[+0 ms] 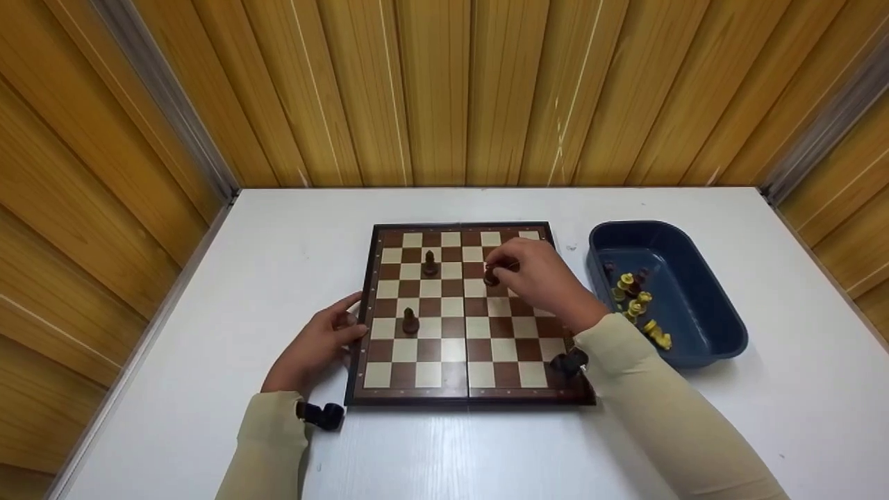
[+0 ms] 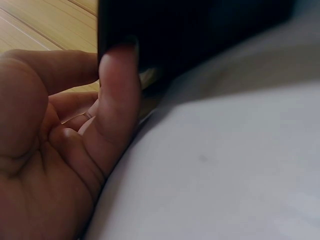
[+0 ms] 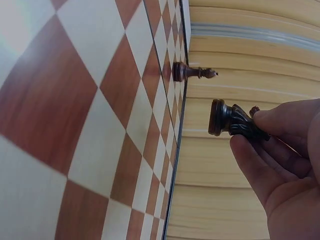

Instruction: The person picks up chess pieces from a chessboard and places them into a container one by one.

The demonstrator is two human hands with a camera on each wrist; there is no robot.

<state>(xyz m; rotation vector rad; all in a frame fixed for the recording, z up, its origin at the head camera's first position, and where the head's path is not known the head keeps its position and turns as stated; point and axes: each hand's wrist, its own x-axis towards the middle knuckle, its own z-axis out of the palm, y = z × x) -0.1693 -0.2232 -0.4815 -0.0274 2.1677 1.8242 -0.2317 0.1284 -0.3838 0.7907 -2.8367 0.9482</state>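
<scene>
My right hand [image 1: 531, 271] pinches a dark chess knight [image 3: 235, 120] between thumb and fingers, its base toward the board. In the right wrist view a gap shows between that base and the squares. My left hand [image 1: 326, 340] rests against the left edge of the brown and cream chessboard [image 1: 455, 351], thumb touching the dark side in the left wrist view. On the board's left half stand a dark bishop [image 1: 430, 264] toward the back and another dark piece [image 1: 410, 321] nearer the front, both upright.
To the right of the board stands a blue plastic tub [image 1: 715, 305], with several yellow pieces [image 1: 635, 305] and a few dark ones lying along its left side. A white table [image 1: 292, 243] lies beneath everything. Wood-patterned panels [image 1: 430, 90] rise behind and at both sides.
</scene>
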